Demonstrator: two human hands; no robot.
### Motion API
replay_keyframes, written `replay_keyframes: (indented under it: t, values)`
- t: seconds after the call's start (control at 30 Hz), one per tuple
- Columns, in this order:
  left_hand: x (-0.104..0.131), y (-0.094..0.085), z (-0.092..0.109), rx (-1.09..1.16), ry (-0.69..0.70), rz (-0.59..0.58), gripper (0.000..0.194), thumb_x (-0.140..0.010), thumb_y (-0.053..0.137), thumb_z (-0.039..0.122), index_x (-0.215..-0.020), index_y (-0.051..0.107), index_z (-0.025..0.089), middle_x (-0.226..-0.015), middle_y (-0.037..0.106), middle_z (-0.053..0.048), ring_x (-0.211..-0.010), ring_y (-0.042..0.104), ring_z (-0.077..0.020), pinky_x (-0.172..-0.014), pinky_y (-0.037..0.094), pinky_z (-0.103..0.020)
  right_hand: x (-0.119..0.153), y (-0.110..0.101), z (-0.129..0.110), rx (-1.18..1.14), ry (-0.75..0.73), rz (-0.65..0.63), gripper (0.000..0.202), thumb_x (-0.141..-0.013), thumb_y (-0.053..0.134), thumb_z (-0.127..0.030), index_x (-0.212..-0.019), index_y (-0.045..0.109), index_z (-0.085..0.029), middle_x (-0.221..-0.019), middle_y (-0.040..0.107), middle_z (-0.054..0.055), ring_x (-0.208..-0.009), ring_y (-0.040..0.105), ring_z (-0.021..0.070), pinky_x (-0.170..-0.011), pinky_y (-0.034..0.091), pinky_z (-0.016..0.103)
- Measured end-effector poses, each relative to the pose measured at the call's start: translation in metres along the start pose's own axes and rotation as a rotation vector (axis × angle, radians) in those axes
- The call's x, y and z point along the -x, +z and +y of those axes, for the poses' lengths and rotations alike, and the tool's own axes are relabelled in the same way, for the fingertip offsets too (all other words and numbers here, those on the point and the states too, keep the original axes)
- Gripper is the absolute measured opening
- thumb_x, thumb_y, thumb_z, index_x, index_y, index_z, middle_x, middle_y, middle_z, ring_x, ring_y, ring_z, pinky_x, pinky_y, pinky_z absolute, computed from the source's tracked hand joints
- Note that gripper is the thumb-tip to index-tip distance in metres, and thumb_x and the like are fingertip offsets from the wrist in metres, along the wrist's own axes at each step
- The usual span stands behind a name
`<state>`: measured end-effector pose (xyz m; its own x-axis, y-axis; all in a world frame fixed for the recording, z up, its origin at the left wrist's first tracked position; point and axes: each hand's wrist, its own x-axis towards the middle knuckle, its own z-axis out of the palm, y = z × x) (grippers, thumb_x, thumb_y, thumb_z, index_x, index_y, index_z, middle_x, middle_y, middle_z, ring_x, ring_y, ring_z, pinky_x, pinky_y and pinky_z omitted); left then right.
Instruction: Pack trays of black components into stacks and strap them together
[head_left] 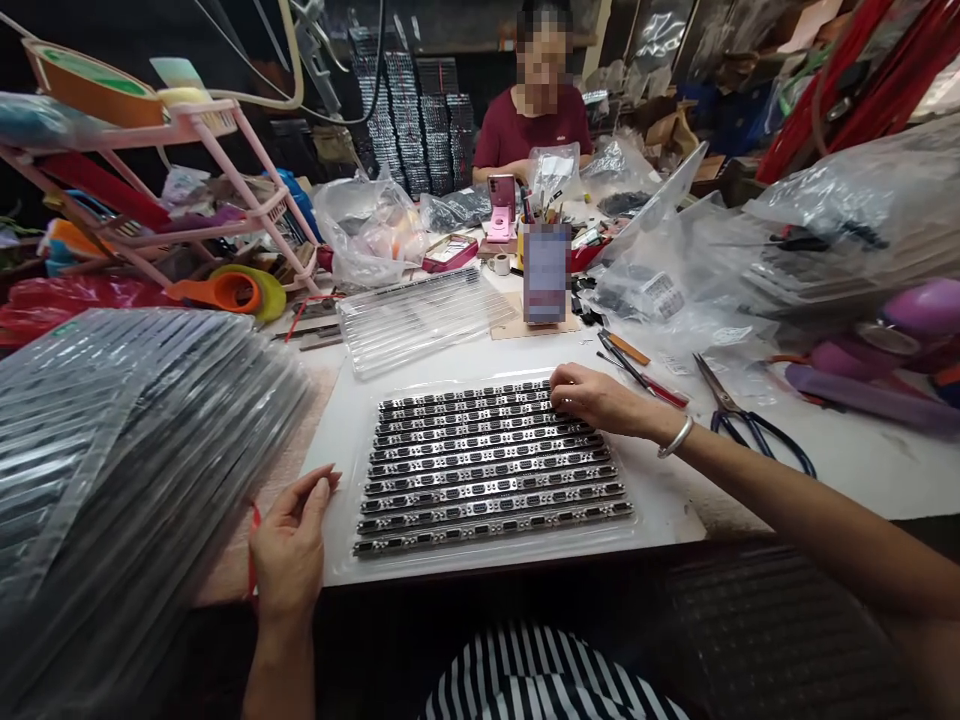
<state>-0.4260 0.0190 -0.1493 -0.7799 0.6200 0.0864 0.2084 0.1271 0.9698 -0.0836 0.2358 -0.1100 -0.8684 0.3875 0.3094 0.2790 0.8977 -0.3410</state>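
A clear plastic tray (480, 556) lies on the white work surface in front of me, filled with rows of small black and silver D-sub connectors (491, 470). At its far right corner my right hand (592, 397), with a bangle at the wrist, is bent down onto the ends of the top rows. Its fingers are curled together, and what they pinch is hidden. My left hand (291, 540) rests beside the tray's left edge, thumb and fingers stretched out, nothing seen in it. A red strip (253, 545) shows by its wrist.
Stacked clear trays (142, 450) rise at the left. Behind the filled tray lies another clear tray (427, 310), beside a propped phone (547, 275). Scissors (739, 410) and tweezers (637, 368) lie right. A pink rack (217, 150) stands left; a person (532, 130) sits opposite.
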Motion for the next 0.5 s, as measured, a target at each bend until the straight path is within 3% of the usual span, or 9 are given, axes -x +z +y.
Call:
replay_keyframes:
  t: [0.2,0.5]
  values:
    - [0.0,0.001,0.0,0.017,-0.019,0.009,0.036,-0.07,0.069,0.046,-0.097,0.069,0.022,-0.092,0.069,-0.002,-0.09,0.062,-0.0178,-0.096,0.046,-0.037,-0.005,-0.001,0.004,0.174,-0.104,-0.083,0.027,-0.094,0.037,-0.014,-0.076,0.056,-0.015,-0.083,0.055,0.007,-0.073,0.043,0.0141,-0.069,0.04,0.03]
    - [0.001,0.003,0.003,0.006,-0.032,0.013,0.04,-0.069,0.07,0.047,-0.098,0.069,0.021,-0.094,0.069,-0.004,-0.092,0.062,-0.0198,-0.098,0.045,-0.041,-0.002,0.014,0.008,0.176,-0.126,0.017,0.023,-0.095,0.036,-0.014,-0.081,0.055,-0.014,-0.085,0.057,0.009,-0.077,0.046,0.0163,-0.071,0.043,0.032]
